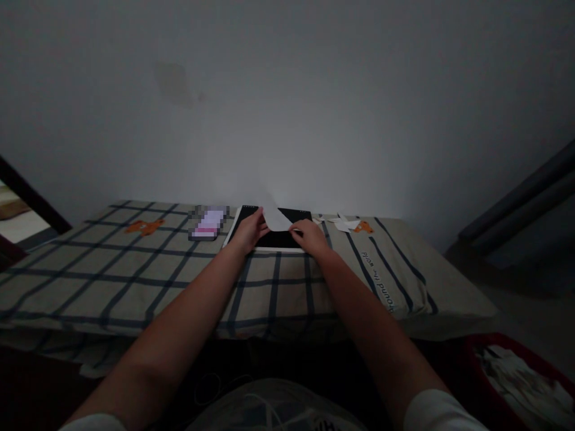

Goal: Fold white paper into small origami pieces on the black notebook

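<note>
A sheet of white paper (277,219) is partly folded, its pale surface slanting above a black flat board or book (268,240) with white edges. My left hand (250,231) has its fingers closed on the paper's left side. At the lower right corner of the sheet, my right hand (309,236) pinches it between thumb and fingers. Both hands rest over the black item, which lies on the checked cloth. To the right of my right hand lies a piece of folded white paper (345,224).
A phone (209,224) with a blurred, lit screen lies left of the black item. The checked cloth (179,275) covers a bed or table against a pale wall (287,108). A red basin (507,342) with cloth in it stands low at the right.
</note>
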`<state>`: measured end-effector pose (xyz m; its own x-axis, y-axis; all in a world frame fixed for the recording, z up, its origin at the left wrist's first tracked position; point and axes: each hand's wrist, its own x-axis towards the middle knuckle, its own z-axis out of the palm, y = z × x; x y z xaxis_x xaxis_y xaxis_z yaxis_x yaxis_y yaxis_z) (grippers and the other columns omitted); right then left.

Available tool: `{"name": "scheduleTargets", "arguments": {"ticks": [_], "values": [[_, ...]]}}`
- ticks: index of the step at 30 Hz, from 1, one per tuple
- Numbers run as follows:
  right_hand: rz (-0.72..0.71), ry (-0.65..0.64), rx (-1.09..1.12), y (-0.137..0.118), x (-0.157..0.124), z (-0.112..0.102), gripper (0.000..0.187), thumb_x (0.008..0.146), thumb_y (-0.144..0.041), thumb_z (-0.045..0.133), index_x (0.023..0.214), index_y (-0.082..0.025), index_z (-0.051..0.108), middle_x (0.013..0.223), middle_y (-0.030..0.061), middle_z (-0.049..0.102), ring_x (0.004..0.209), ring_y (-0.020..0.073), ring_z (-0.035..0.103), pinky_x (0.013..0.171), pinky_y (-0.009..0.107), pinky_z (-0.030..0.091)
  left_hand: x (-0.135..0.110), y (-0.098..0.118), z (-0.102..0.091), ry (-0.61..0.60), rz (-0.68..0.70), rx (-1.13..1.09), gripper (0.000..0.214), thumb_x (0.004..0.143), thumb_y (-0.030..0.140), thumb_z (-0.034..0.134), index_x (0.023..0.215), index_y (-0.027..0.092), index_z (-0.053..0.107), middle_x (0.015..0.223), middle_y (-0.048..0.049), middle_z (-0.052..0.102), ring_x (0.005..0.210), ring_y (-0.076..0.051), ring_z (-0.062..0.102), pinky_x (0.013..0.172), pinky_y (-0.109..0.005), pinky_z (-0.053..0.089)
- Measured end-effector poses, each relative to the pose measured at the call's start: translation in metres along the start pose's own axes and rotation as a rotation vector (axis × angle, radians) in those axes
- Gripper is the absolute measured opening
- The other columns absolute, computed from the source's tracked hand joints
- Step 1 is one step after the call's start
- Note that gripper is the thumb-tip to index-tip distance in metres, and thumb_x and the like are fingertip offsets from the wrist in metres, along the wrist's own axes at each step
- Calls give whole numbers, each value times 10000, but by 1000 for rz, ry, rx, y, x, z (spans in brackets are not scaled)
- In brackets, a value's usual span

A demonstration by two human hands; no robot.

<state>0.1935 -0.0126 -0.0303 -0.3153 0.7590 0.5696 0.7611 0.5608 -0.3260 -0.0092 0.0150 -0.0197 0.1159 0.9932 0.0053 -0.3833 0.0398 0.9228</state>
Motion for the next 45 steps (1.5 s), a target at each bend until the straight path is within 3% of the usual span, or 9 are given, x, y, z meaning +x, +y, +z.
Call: {"name": "scheduleTargets", "arguments": {"ticks": [4, 8, 13, 20, 23, 29, 35, 45], "values": [[-78, -115, -57, 2, -5, 4, 155, 875, -176, 580, 944, -200, 716, 1056, 70, 712, 1030, 219, 579, 933, 350, 420, -5, -15, -7, -14, 67, 90, 230, 773, 282, 718, 949, 137, 688, 1012, -103, 731, 876, -179, 689, 816, -298, 541], [-54, -144, -45, 4, -7, 2, 146, 882, -213, 593, 941, -217, 726, 1074, 63, 683, 1025, 213, 557, 928, 351, 412, -5, -22, -8, 42, 91, 154, 284, 695, 285, 752, 929, 132, 705, 895, -88, 740, 795, -197, 683, 752, -323, 542], [-20, -69, -65, 10, -11, -1, 178, 828, -203, 655, 992, -210, 726, 1100, 73, 642, 1050, 229, 528, 931, 368, 405, 0, -21, -13, 78, 136, 148, 327, 671, 271, 718, 969, 136, 713, 914, -73, 744, 809, -205, 676, 740, -324, 535], [-62, -97, -22, 13, -13, -1, 67, 847, -218, 657, 838, -196, 720, 990, 56, 652, 984, 198, 541, 902, 329, 417, 2, -21, -23, 149, 318, 291, 367, 684, 347, 723, 979, 129, 734, 929, -67, 747, 800, -202, 657, 754, -320, 517], [3, -70, -28, 14, -12, -2, 78, 853, -235, 641, 870, -198, 708, 1007, 63, 656, 1010, 203, 551, 909, 334, 420, 2, -22, -24, 142, 311, 299, 397, 680, 388, 737, 977, 126, 737, 909, -68, 747, 795, -207, 653, 740, -319, 515], [347, 68, 14, 22, -11, -1, 265, 870, -352, 614, 1043, -163, 683, 995, 90, 694, 922, 204, 612, 844, 336, 464, 0, -19, -23, 116, 348, 338, 388, 702, 412, 732, 969, 131, 737, 893, -60, 740, 816, -211, 646, 746, -314, 504], [353, -27, 48, 27, -11, 4, 159, 871, -278, 593, 875, -192, 727, 947, 61, 732, 891, 182, 647, 834, 320, 473, -4, -17, -21, 85, 322, 338, 344, 714, 380, 729, 952, 132, 731, 912, -67, 741, 872, -224, 657, 797, -334, 521], [444, -55, 29, 24, -12, 1, 160, 845, -295, 613, 845, -186, 730, 859, 60, 732, 807, 182, 653, 755, 298, 465, 11, -23, -31, 269, 372, 324, 320, 673, 331, 755, 933, 147, 733, 943, -82, 739, 893, -215, 669, 859, -351, 519]]}}
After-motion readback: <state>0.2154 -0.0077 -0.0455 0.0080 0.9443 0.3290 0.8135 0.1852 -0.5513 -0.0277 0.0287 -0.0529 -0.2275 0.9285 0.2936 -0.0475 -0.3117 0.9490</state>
